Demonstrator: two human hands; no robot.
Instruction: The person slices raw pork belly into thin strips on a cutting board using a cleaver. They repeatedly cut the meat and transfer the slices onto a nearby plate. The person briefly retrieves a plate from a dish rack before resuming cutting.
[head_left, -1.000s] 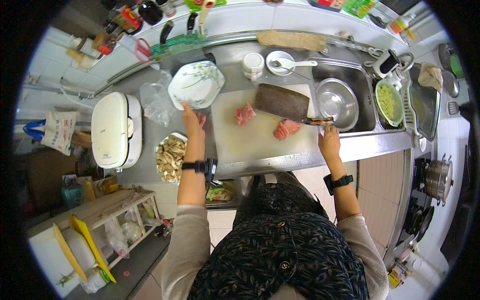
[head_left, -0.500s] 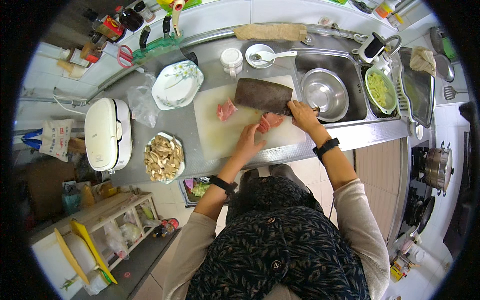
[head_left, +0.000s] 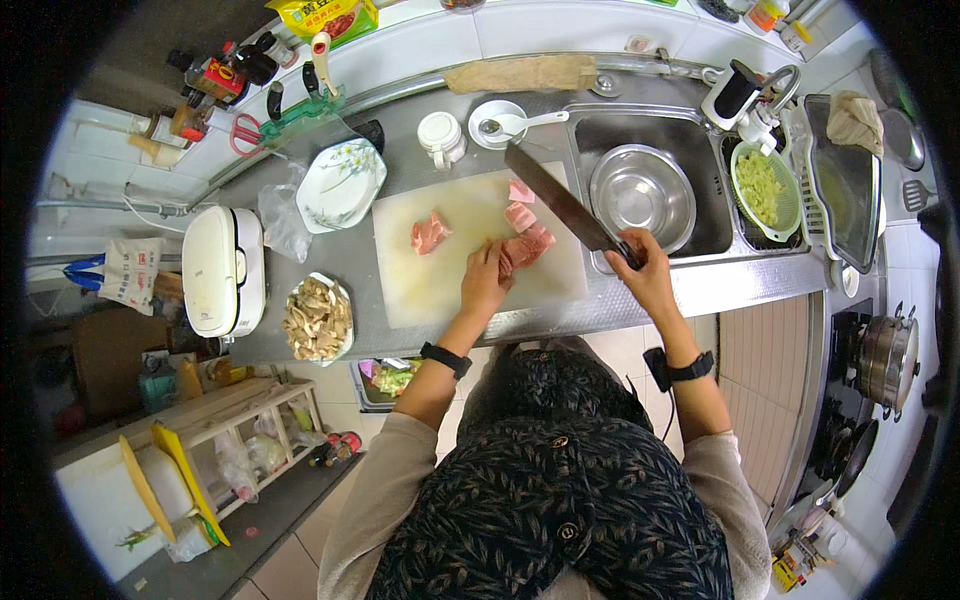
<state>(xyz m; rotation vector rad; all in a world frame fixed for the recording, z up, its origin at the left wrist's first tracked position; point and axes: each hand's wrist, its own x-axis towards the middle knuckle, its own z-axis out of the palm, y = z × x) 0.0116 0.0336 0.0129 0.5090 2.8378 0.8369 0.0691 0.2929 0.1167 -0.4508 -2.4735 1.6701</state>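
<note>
My right hand (head_left: 647, 272) is closed round the handle of a cleaver (head_left: 562, 198). Its dark blade slants up and left over the right part of a white cutting board (head_left: 420, 290), seen narrow from above. On the board, my left hand (head_left: 484, 280) bends its fingers over the left end of a piece of raw meat (head_left: 530, 246), holding it. Smaller cut meat pieces (head_left: 520, 214) lie in a row just beyond, beside the blade. Another chunk of meat (head_left: 430, 233) rests apart on the board's left side.
Left of the board are a plate of mushrooms (head_left: 318, 318), a flowered dish (head_left: 342, 186) and a white appliance (head_left: 222, 272). Behind it stand a lidded white jar (head_left: 441, 138) and a bowl with a spoon (head_left: 497, 122). A metal basin (head_left: 642, 200) sits in the sink at right.
The cleaver has turned from showing its broad side to a narrow slant, and my right hand has moved right, uncovering cut pieces. My left fingers have closed onto the meat.
</note>
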